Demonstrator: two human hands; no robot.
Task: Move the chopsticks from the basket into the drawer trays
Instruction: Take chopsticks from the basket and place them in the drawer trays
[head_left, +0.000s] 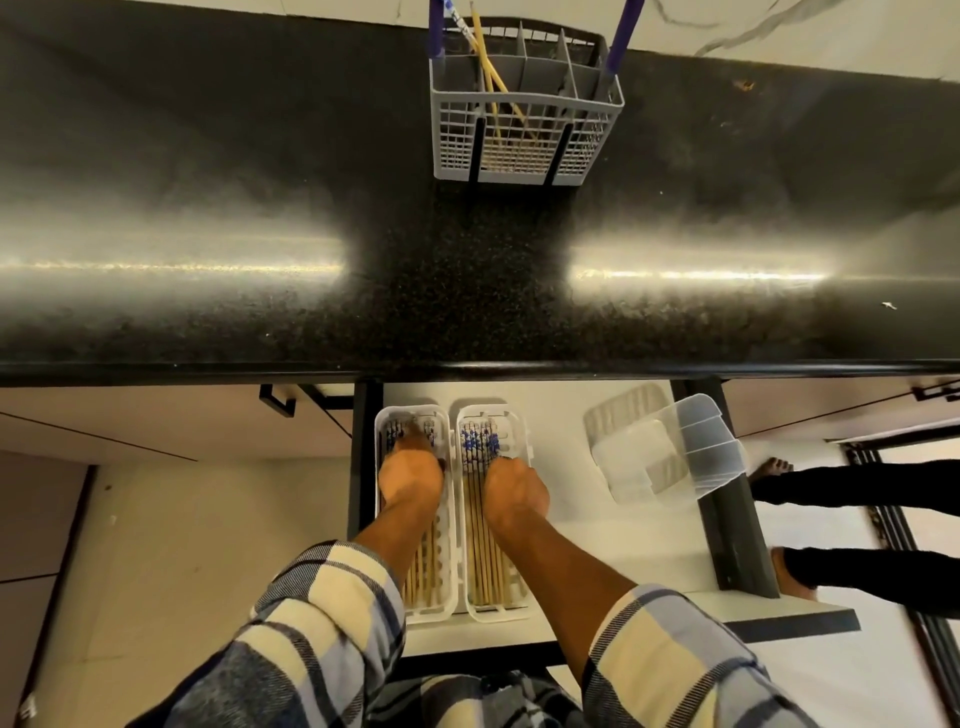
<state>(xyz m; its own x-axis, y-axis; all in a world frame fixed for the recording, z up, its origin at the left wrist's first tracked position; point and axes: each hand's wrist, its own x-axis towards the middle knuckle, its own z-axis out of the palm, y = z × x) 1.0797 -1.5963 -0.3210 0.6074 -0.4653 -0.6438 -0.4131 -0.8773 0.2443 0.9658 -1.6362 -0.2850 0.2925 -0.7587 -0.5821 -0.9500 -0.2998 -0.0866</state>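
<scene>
A grey cutlery basket stands at the back of the black counter, with a few yellow chopsticks leaning in it. Below the counter an open drawer holds two white trays side by side. The left tray and the right tray each hold several wooden chopsticks with blue-patterned heads. My left hand reaches down into the left tray, its fingers round chopsticks near their patterned ends. My right hand is curled over the chopsticks in the right tray and grips them.
Clear plastic containers and a lid lie at the drawer's right side. Two purple handles stick up from the basket. Another person's legs and bare feet stand to the right of the drawer. The counter edge overhangs the drawer's back.
</scene>
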